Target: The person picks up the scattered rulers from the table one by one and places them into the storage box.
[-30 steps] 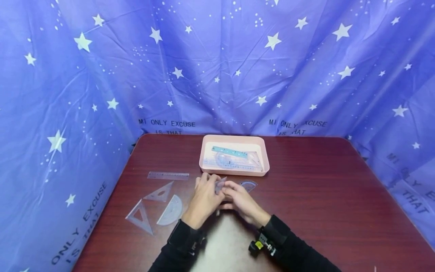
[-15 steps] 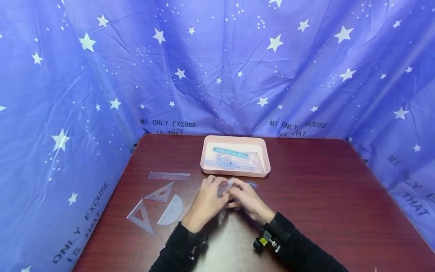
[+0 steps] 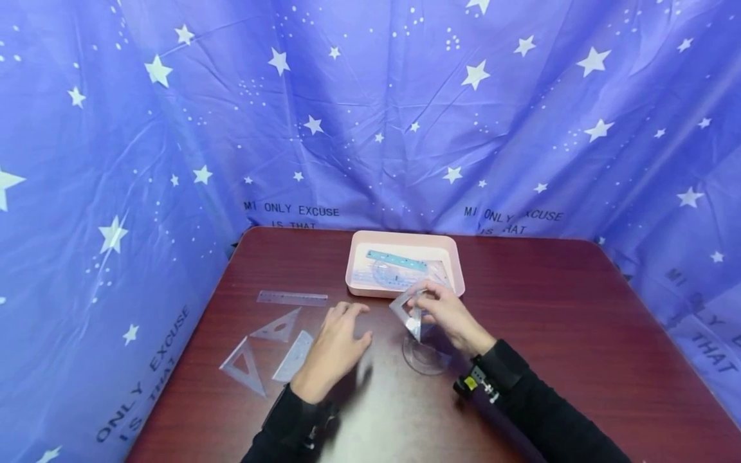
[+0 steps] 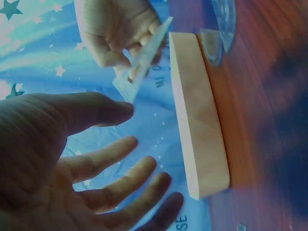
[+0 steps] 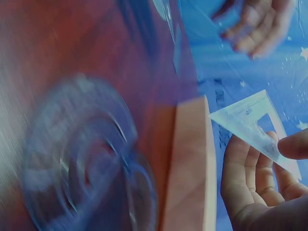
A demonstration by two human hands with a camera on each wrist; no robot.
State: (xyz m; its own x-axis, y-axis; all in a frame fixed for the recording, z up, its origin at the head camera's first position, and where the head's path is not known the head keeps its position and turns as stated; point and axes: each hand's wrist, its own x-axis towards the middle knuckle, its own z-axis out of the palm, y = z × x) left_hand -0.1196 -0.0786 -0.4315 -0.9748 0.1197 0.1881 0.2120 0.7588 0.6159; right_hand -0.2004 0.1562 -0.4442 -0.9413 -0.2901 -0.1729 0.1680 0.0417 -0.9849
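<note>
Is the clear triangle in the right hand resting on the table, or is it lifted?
Lifted. The right hand pinches the triangle, and the right wrist view shows starry curtain, not tabletop, beyond it.

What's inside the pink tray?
In the pink tray: a teal ruler, a clear protractor and other clear pieces. The right hand, holding a clear set square, blocks part of the tray's front; what lies behind there can't be seen.

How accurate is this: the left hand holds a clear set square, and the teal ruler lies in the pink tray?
Wrong hand: the right hand holds the clear set square, as the right wrist view shows; the teal ruler does lie in the pink tray.
</note>
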